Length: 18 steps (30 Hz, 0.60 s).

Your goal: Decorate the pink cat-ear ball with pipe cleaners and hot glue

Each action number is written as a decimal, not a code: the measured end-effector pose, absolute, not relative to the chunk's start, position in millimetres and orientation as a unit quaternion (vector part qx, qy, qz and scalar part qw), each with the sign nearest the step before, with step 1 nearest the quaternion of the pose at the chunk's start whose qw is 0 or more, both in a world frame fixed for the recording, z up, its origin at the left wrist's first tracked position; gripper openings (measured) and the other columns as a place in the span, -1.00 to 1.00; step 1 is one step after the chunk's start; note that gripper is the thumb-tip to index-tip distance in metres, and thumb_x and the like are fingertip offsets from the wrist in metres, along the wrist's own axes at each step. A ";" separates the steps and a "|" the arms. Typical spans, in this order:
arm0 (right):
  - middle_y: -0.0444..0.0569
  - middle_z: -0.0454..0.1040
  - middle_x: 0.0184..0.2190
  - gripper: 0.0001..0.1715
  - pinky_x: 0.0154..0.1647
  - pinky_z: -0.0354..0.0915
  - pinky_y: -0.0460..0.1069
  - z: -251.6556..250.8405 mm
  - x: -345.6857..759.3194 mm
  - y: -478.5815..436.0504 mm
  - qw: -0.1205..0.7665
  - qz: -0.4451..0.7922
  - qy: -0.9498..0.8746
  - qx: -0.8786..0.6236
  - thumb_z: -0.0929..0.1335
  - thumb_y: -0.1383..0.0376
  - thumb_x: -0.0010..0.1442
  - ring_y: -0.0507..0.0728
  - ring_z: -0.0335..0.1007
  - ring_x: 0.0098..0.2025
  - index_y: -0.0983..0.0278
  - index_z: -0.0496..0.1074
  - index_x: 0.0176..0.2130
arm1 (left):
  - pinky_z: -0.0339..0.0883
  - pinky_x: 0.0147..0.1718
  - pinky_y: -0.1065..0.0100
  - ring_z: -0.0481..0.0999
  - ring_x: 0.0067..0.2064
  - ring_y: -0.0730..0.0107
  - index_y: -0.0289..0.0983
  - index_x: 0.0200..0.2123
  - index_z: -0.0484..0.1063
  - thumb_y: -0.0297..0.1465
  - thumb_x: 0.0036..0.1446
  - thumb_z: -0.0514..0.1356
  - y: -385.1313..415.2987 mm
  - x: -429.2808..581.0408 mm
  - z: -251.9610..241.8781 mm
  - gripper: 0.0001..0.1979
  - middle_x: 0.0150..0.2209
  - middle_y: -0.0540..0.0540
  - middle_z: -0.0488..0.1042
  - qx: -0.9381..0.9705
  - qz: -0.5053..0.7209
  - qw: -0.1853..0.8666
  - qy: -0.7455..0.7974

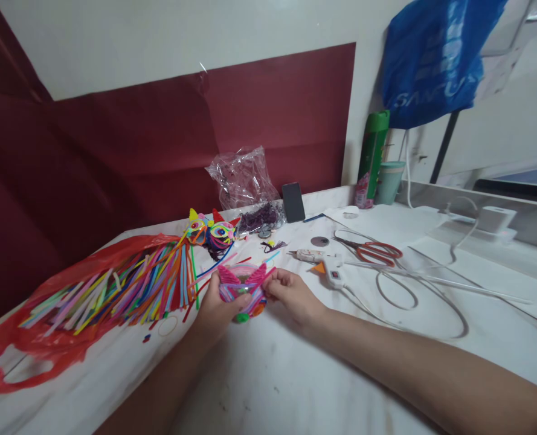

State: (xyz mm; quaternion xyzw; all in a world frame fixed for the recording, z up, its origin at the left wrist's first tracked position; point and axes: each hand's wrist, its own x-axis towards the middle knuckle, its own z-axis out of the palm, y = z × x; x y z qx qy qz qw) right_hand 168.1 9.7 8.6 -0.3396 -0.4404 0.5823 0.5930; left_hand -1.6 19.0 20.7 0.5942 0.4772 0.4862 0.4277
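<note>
My left hand (220, 305) is closed around the left side of a pink and purple pipe-cleaner figure (241, 291) with two pointed pink ears. Its thumb lies across the front. At the figure's upper right, my right hand (290, 293) pinches a pink pipe cleaner (268, 277) that slants beside the right ear. Green and orange bits show at the figure's lower edge. Whether the pinched piece is fixed to the figure, I cannot tell. Behind it stand two finished-looking pipe-cleaner figures, one with yellow ears (196, 229) and one with red ears (221, 232).
Loose coloured pipe cleaners (127, 287) lie on a red plastic bag (37, 329) at left. To the right are a white glue gun (327, 266) with its cord, orange-handled scissors (377, 252) and a thin rod (453, 281). A phone (293, 202) leans at the back.
</note>
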 end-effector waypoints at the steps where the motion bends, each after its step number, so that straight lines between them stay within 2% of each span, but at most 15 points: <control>1: -0.23 0.30 -0.70 -0.77 -0.52 0.05 -0.10 8.9 168.3 9.4 0.590 0.586 -0.442 -0.336 0.46 0.26 -0.16 -0.03 0.13 -0.59 0.25 0.33 -0.60 | 0.45 -0.22 0.25 0.59 -0.21 0.22 -0.23 -0.06 0.30 -0.36 -0.21 0.39 19.6 -2.5 19.5 -0.41 -0.21 -0.07 0.57 0.594 0.488 0.429 0.473; 8: -0.20 0.40 -0.68 -0.65 -0.56 0.05 -0.11 12.2 167.6 6.2 0.564 0.651 -0.396 -0.318 0.56 0.15 -0.21 -0.08 0.12 -0.66 0.29 0.42 -0.58 | 0.43 -0.17 0.22 0.58 -0.16 0.22 -0.22 -0.03 0.29 -0.34 -0.15 0.40 20.7 -5.1 15.5 -0.42 -0.15 -0.11 0.56 0.602 0.481 0.433 0.467; 18: -0.23 0.31 -0.78 -0.87 -0.63 0.02 -0.11 6.6 164.0 5.6 0.575 0.647 -0.346 -0.360 0.39 0.34 -0.20 -0.07 0.09 -0.70 0.26 0.34 -0.66 | 0.43 -0.16 0.23 0.58 -0.16 0.20 -0.22 -0.06 0.30 -0.34 -0.21 0.41 18.9 -1.8 20.9 -0.41 -0.19 -0.08 0.56 0.599 0.478 0.433 0.474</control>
